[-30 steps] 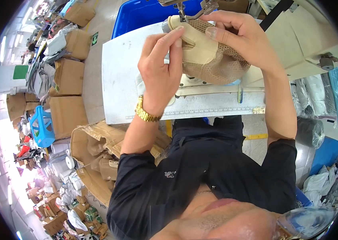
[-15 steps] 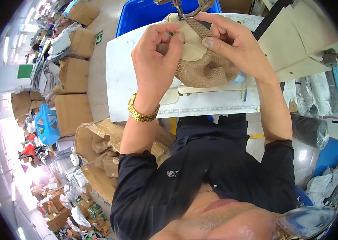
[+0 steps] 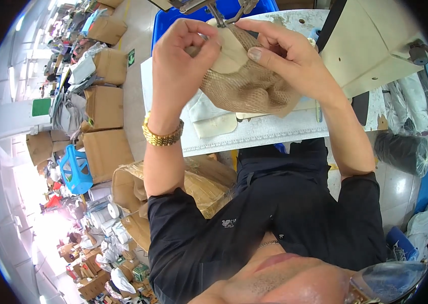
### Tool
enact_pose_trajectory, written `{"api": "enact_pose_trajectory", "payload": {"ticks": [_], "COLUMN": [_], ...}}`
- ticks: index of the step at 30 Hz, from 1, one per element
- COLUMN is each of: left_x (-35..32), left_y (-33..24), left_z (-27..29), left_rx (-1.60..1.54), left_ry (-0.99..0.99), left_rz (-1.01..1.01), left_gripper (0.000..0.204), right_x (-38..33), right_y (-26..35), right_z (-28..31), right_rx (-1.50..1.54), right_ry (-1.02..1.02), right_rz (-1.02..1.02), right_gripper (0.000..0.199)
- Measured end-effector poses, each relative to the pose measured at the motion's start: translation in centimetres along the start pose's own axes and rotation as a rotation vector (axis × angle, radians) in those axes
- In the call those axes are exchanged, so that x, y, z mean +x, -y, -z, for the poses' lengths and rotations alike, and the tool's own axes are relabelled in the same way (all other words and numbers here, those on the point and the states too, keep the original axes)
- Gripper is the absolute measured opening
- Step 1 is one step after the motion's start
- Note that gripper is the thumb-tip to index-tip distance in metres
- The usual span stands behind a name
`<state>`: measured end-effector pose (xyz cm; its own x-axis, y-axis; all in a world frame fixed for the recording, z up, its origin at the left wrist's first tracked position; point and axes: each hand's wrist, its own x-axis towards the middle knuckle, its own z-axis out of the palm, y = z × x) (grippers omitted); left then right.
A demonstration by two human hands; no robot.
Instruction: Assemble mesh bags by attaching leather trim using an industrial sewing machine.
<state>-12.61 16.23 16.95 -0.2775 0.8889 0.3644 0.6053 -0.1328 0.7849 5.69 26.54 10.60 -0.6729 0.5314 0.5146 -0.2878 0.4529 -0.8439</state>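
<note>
So the soft tan mesh and smooth cream fabric piece [image 3: 241, 93] sits around 12 o'clock, over the white worktable [image 3: 262, 130], its top end right at the metal presser foot [image 3: 220, 21]; can't tell if it's clamped there. Left hand [image 3: 179, 61], at 11 o'clock, has thumb and fingertips pinched at the cream part's left edge. Right hand [image 3: 295, 63], at 1 o'clock, pinches the mesh under its thumb, index finger pointing up near the foot. IMO it's super light and floppy, since the 6 o'clock side just bunches up. Mesh probably stretches or snags if yanked, so I'd hold flat edges at 10 and 2, fingertips off the foot.
</note>
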Motion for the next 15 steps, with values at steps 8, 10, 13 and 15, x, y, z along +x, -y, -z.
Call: {"api": "enact_pose_trajectory", "payload": {"ticks": [8,10,13,15], "left_x": [3.0,3.5,3.8,3.4], "left_y": [1.8,1.6,0.9,0.3], "left_z": [2.9,3.0,3.5,3.9], "left_rx": [-0.146,-0.174,-0.145,0.19], "left_ry": [0.269,0.311,0.374,0.36], "left_rz": [-0.012,-0.019,0.041,-0.186], "left_gripper": [0.017,0.017,0.026,0.036], "right_x": [-0.2,-0.4,-0.7,-0.7], "right_y": [1.9,1.5,1.1,1.0], "right_z": [-0.8,-1.5,-2.4,-2.9], "right_rx": [0.152,0.147,0.144,0.143], "right_ry": [0.01,-0.035,-0.104,-0.13], "right_rz": [-0.063,-0.069,-0.069,-0.067], "right_gripper": [0.046,0.046,0.047,0.047]}}
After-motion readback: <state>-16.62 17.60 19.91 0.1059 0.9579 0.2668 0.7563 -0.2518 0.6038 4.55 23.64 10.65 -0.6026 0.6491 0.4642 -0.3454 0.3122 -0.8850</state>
